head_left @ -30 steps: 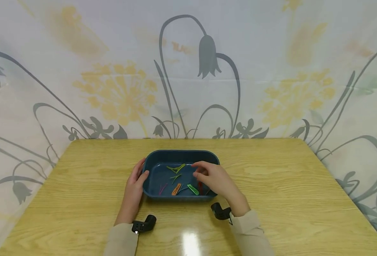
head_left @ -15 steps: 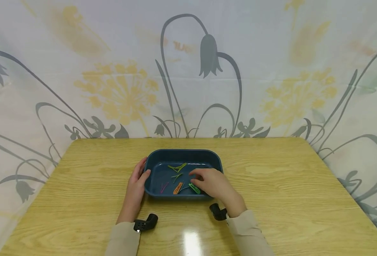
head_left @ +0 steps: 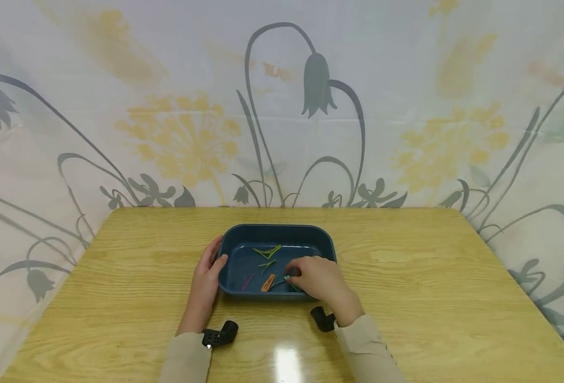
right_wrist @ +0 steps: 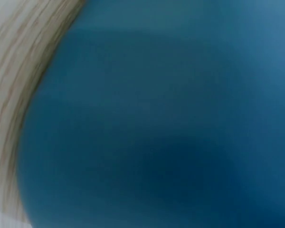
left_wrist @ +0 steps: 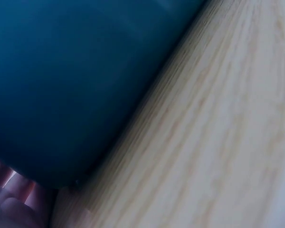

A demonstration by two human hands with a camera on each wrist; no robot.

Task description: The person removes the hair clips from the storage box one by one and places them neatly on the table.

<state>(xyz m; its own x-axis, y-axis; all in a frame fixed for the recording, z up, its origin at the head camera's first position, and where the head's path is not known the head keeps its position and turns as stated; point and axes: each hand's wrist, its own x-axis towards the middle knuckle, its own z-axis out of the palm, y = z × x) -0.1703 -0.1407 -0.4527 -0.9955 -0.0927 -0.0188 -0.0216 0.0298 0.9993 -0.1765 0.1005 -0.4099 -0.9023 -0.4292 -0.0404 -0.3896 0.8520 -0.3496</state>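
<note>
Hands at tray [head_left: 277, 232] on desk [head_left: 406, 287].
Left hand [head_left: 207, 279] grips tray's rim; right hand [head_left: 317, 277], fingers curled, pinches green clip [head_left: 288, 282].

Clips [head_left: 268, 282] in tray [head_left: 277, 232], tray mid-table [head_left: 406, 298]

A wooden table [head_left: 406, 298] carries a blue tray [head_left: 277, 232], which sits between the left hand [head_left: 205, 282] and the right hand [head_left: 322, 279]. The tray's wall meets the tabletop beside the left fingers [left_wrist: 12, 199].
</note>
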